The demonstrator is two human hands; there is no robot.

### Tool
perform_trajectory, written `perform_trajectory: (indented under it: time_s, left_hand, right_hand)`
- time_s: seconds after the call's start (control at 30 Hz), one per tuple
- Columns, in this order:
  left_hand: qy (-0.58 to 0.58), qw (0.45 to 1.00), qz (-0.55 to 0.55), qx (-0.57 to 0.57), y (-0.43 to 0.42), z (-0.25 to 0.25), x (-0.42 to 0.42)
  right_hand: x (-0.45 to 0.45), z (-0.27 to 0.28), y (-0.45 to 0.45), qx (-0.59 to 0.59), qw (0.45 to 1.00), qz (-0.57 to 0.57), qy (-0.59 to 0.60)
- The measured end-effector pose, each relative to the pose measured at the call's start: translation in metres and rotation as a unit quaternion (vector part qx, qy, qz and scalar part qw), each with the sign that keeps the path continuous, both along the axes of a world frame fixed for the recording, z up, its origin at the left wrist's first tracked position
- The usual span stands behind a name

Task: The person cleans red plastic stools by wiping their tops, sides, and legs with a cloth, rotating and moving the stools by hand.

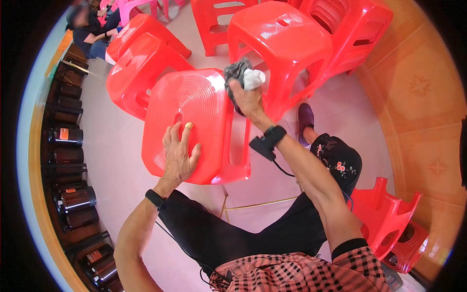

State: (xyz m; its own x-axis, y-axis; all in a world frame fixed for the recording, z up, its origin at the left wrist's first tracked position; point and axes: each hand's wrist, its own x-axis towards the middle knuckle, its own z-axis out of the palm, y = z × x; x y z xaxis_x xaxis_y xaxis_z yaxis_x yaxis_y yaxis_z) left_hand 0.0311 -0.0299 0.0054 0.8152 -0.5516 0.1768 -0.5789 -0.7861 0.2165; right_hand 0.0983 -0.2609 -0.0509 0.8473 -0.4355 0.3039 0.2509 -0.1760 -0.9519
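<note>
A red plastic stool with a ridged seat and a small centre slot stands in front of my knees. My left hand lies on the seat, fingers stretched out just below the slot, with a yellowish band round one finger. At the stool's right edge, my right hand grips a bunched grey cloth. A white wad shows beside the cloth at the same hand. Whether the cloth touches the stool's side is hard to tell.
More red stools stand close beyond and to the left. Red stools also lie at the lower right, near a wooden panel. Dark canisters line the left shelf. A person sits at the far left.
</note>
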Motion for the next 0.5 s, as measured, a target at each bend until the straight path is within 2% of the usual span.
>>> perform_trajectory:
  time_s: [0.03,0.1,0.17,0.23,0.27,0.33,0.5]
  left_hand:
    - [-0.01,1.0,-0.002,0.007,0.002,-0.004,0.002]
    - [-0.014,1.0,-0.006,0.015,0.004,-0.01,0.005]
    - [-0.019,1.0,-0.001,0.02,0.004,-0.012,0.007]
    - [-0.02,0.999,-0.013,0.023,0.005,-0.008,0.008]
    - [-0.007,1.0,-0.004,0.019,0.002,-0.005,0.006]
    - [0.015,1.0,0.012,0.008,0.001,-0.005,0.007]
    - [0.01,1.0,-0.005,0.007,0.005,-0.007,0.01]
  right_hand:
    - [-0.016,0.01,0.007,0.003,1.0,0.012,-0.026]
    - [-0.05,0.007,0.023,-0.154,0.984,0.057,-0.068]
    - [-0.085,0.025,0.036,-0.26,0.95,0.083,-0.154]
    - [-0.123,0.042,0.057,-0.233,0.961,0.139,-0.059]
    - [-0.137,0.039,0.065,-0.235,0.961,0.134,-0.061]
    - [-0.153,0.033,0.075,-0.231,0.952,0.201,-0.025]
    - [-0.138,0.035,0.061,-0.239,0.943,0.224,-0.054]
